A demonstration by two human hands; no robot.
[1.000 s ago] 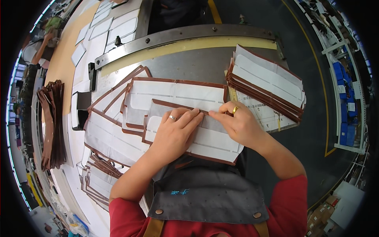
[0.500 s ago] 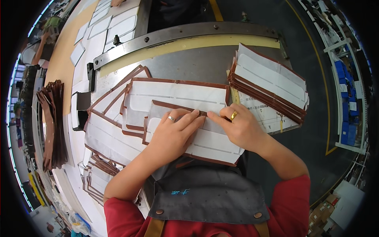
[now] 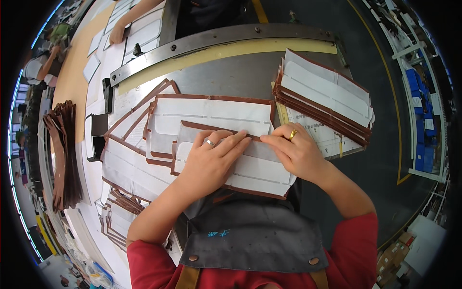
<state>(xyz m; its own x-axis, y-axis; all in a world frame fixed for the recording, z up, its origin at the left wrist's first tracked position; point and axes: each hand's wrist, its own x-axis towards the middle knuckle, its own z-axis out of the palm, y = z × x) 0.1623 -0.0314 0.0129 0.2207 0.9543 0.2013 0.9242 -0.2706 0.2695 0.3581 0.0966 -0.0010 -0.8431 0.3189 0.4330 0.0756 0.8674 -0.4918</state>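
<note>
Forearms (image 3: 161, 209) are angled inward from the lower corners, elbows bent outward, toward a white, brown-edged panel (image 3: 262, 171). It is set slightly aslant just beyond the apron (image 3: 255, 241), partly overlapping a second edged panel (image 3: 216, 108). The left hand (image 3: 211, 156) is laid palm-down across it, loosely open, its fingers extended and their tips rested near the brown far edge (image 3: 204, 126); nothing is seen gripped by it. The right hand (image 3: 301, 149) is half curled, its foremost fingertip set at the same edge, just beside the left fingertips; whether the edge is pinched there cannot be told.
</note>
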